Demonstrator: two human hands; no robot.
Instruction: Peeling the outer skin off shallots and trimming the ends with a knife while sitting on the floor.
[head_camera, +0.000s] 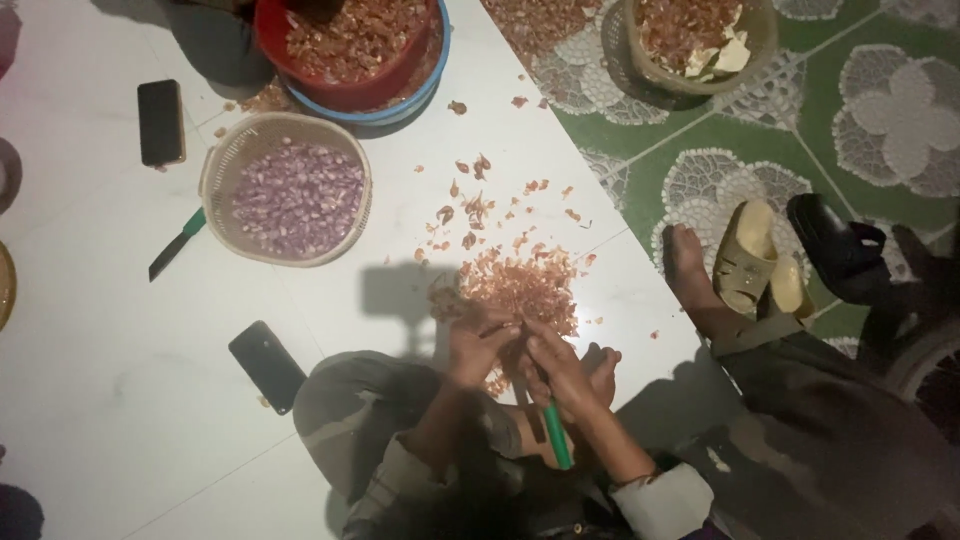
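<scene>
lower middle of the frame: the left hand (478, 345) has its fingers pinched narrow around a small shallot (512, 335), and the right hand (560, 375) is wrapped tight on a green-handled knife (556, 445), blade end hidden up by the bulb. so the shallot sits right between both hands, just over the pile of peels (520, 285) on the white floor (100, 350).

my guess is the bulb is light and firm but slick once the papery skin is off, so pinch it at the ends, not the smooth middle. the skins look brittle and flyaway.

counts: one mesh basket of peeled purple shallots (290, 190) at upper left, one red bowl of peels (345, 45) at top, one tan basket (690, 40) at upper right. two dark phones (160, 120) (266, 365), a second green knife (178, 243) beside the mesh basket, two tan sandals (745, 255) by a bare foot at right.
</scene>
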